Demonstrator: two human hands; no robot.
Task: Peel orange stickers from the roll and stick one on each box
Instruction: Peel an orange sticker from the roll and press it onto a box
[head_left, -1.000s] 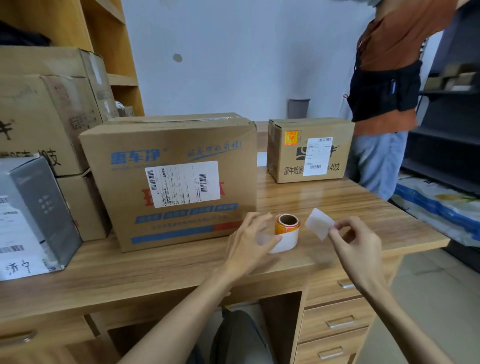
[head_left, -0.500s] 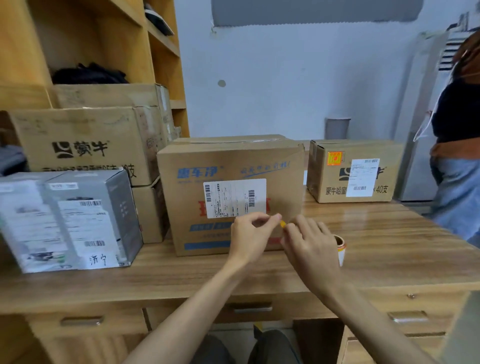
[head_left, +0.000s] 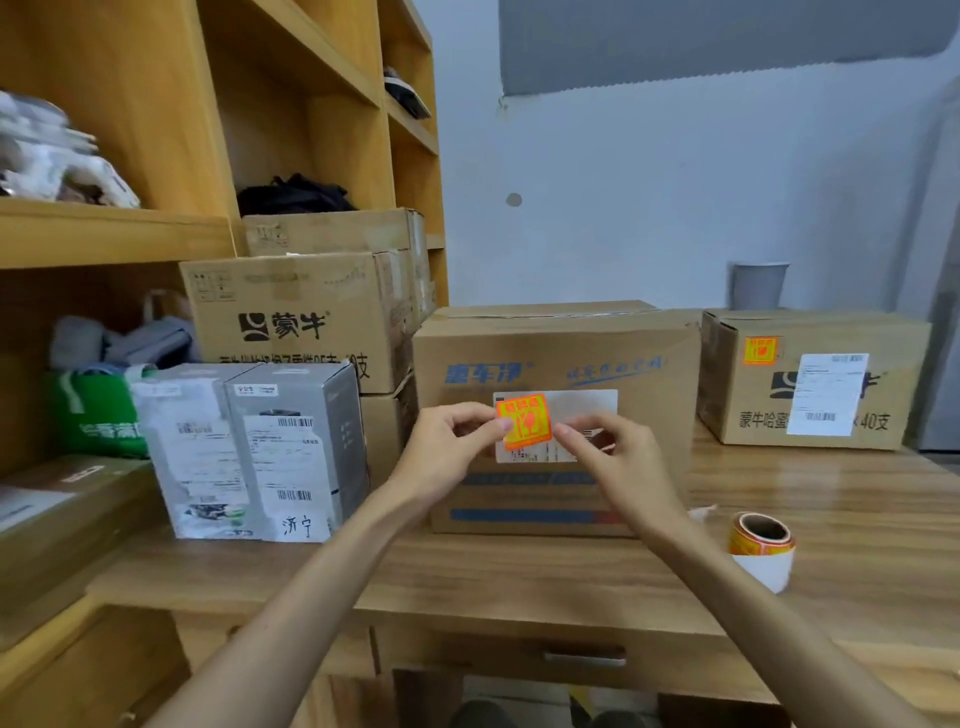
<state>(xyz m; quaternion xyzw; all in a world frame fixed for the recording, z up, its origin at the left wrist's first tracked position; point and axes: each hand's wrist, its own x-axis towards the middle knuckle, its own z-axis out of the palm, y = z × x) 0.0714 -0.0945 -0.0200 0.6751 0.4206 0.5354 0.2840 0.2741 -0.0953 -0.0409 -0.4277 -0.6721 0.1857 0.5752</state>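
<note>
An orange sticker is stretched between my hands in front of the big brown box with blue print, over its white shipping label. My left hand pinches the sticker's left edge; my right hand pinches its right edge. The sticker roll stands on the desk to the right of my right arm. A smaller brown box at the right carries an orange sticker near its top left corner. Grey boxes stand at the left.
Wooden desk with drawers below. Stacked brown cartons and a shelf unit fill the left side. A green bag sits behind the grey boxes. A grey cup stands behind the boxes by the wall.
My view has turned left and up. Both hands rose from near the roll to the big box's label, and the orange sticker now shows fully between them. The person at right is out of view.
</note>
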